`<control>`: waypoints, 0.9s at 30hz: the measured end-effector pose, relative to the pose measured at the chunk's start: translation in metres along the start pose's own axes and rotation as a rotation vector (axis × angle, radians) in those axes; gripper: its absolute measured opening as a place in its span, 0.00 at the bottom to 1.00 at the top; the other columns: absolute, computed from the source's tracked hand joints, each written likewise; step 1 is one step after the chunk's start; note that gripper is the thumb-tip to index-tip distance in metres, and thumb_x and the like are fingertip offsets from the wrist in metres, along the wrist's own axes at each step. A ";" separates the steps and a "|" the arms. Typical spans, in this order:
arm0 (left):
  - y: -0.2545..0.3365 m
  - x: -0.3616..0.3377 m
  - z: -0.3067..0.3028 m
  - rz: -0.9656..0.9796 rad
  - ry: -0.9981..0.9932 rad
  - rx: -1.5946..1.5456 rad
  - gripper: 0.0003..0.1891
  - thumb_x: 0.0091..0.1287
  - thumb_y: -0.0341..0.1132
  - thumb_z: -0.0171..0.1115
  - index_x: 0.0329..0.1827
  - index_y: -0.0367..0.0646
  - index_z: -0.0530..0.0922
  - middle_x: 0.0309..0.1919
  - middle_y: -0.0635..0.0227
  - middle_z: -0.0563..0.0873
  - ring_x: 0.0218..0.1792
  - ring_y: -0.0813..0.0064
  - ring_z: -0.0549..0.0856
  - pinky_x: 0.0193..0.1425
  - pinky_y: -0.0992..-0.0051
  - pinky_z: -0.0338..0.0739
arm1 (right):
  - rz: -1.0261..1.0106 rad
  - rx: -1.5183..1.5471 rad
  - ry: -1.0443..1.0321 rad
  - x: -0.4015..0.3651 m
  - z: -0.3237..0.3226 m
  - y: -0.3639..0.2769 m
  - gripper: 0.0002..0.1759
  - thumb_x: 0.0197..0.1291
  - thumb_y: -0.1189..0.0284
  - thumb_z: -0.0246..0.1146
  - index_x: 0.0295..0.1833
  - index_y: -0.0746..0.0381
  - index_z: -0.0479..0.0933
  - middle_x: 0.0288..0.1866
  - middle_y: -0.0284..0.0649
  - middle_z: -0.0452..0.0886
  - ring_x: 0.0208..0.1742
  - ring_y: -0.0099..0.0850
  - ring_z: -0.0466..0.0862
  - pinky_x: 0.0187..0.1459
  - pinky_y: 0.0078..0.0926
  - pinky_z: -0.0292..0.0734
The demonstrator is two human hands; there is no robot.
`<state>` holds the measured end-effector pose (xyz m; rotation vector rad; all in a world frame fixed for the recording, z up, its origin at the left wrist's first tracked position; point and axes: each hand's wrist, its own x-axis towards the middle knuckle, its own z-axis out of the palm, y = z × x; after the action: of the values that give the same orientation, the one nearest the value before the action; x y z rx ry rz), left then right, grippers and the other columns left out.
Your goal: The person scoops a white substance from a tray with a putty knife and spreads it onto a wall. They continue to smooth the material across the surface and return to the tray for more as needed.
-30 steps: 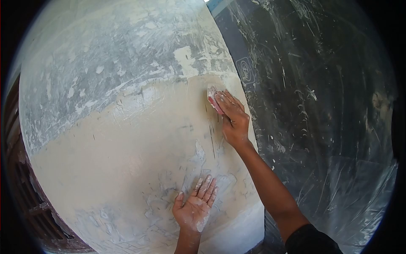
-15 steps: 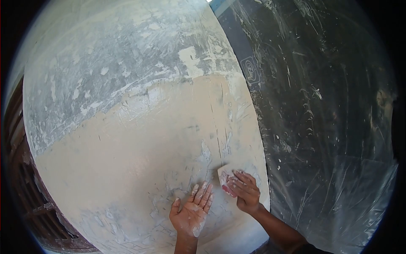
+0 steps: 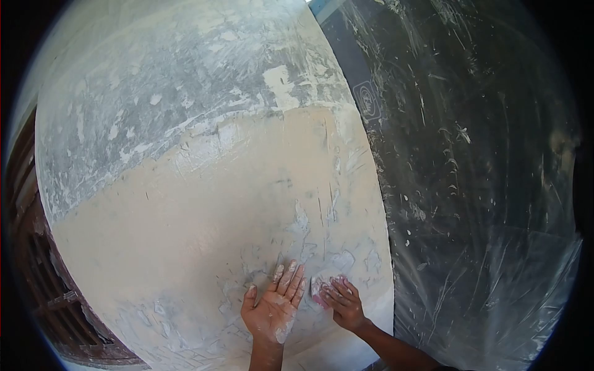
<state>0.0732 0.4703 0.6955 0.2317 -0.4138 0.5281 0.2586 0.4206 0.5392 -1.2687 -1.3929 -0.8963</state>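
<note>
My left hand (image 3: 271, 309) is open in front of the wall, palm up and thumb spread, with pale putty on its fingers and palm. To its right, my right hand (image 3: 344, 304) is closed on a putty spreader (image 3: 318, 290), pinkish-red and smeared with putty. The spreader's blade side lies against the wall (image 3: 179, 229), and the fingers cover much of it. Beige putty coats the lower wall, with rough grey patches near both hands. Higher up, the wall (image 3: 192, 80) is grey with white smears.
Dark plastic sheeting (image 3: 458, 154), streaked with putty, hangs along the wall's right edge. At the left stands a dark brown slatted wooden frame (image 3: 55, 290). A pale blue strip (image 3: 323, 8) shows at the top.
My right hand has drawn the spreader down and slightly left along the wall, leaving a greyish putty patch above it. My left hand has shifted a little left, still open.
</note>
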 end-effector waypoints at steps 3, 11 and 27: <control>0.005 0.002 -0.002 0.005 -0.002 -0.005 0.38 0.74 0.49 0.42 0.77 0.24 0.55 0.81 0.40 0.53 0.83 0.44 0.48 0.86 0.49 0.44 | -0.002 0.157 0.032 -0.017 -0.024 -0.013 0.30 0.42 0.89 0.61 0.54 0.59 0.87 0.56 0.40 0.88 0.67 0.39 0.83 0.71 0.44 0.68; -0.006 0.007 -0.003 -0.027 0.009 -0.005 0.38 0.75 0.50 0.41 0.77 0.24 0.55 0.81 0.39 0.54 0.83 0.44 0.49 0.86 0.49 0.44 | -0.240 0.022 0.609 0.327 -0.104 0.081 0.30 0.48 0.91 0.58 0.58 0.61 0.84 0.59 0.44 0.87 0.68 0.45 0.81 0.71 0.41 0.68; 0.002 -0.008 -0.017 -0.028 0.043 -0.046 0.39 0.74 0.50 0.41 0.77 0.25 0.54 0.81 0.40 0.53 0.83 0.44 0.49 0.86 0.48 0.44 | -0.078 0.125 0.285 0.070 -0.064 0.006 0.32 0.39 0.93 0.58 0.53 0.63 0.86 0.53 0.43 0.89 0.62 0.45 0.86 0.68 0.45 0.73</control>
<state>0.0712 0.4742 0.6775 0.1809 -0.3798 0.4951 0.2809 0.3766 0.6208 -0.9566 -1.2563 -0.9853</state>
